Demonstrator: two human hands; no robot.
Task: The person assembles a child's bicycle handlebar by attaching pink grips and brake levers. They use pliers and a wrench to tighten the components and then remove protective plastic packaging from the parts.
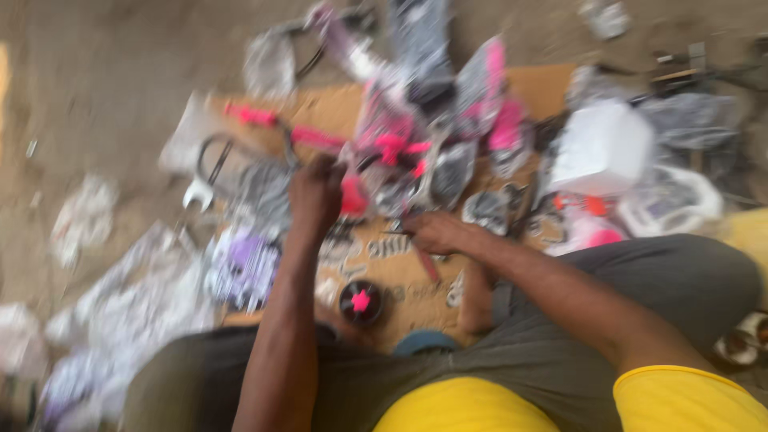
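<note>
The view is blurred by motion. My left hand (314,194) is closed around part of a pink and black bicycle frame (390,144) that lies on a sheet of brown cardboard (404,272). My right hand (436,234) grips a thin dark tool (426,260) just right of the left hand, its tip pointing at the frame. A pink handlebar grip (250,114) sticks out to the left of the frame. Below my hands lies a small black wheel with a pink hub (361,301).
Loose plastic wrapping (152,296) covers the dirt ground at the left. A white box-like part (600,148) and more wrapped parts (668,200) lie at the right. My knees in grey trousers (680,276) frame the cardboard, one foot resting on it.
</note>
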